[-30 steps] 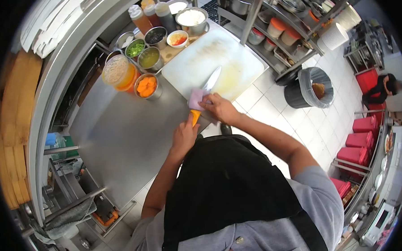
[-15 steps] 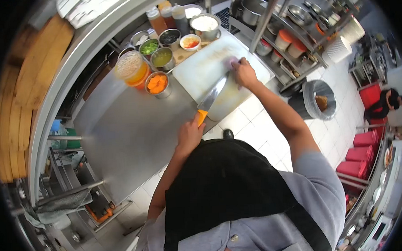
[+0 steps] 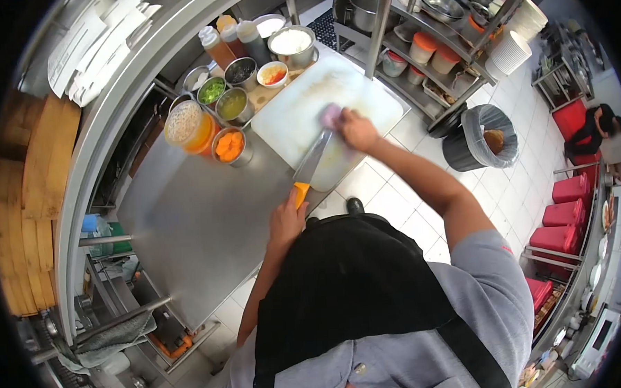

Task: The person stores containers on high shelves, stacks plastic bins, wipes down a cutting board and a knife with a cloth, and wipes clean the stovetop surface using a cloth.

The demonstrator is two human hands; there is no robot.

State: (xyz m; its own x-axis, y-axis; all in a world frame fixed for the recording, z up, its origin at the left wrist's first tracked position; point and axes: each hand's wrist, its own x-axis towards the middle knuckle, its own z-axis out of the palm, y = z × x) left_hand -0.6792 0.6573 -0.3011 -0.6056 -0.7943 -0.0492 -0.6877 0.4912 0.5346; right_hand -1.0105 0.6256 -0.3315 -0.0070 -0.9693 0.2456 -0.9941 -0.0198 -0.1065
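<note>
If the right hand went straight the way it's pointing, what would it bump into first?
Past the purple cloth, the right hand would cross the cutting board and probably meet the small white bowl first, though its height is unclear.

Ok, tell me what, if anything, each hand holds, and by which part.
The left hand holds the knife by its yellow handle; the right hand holds a purple cloth, exact grip blurred.
</note>
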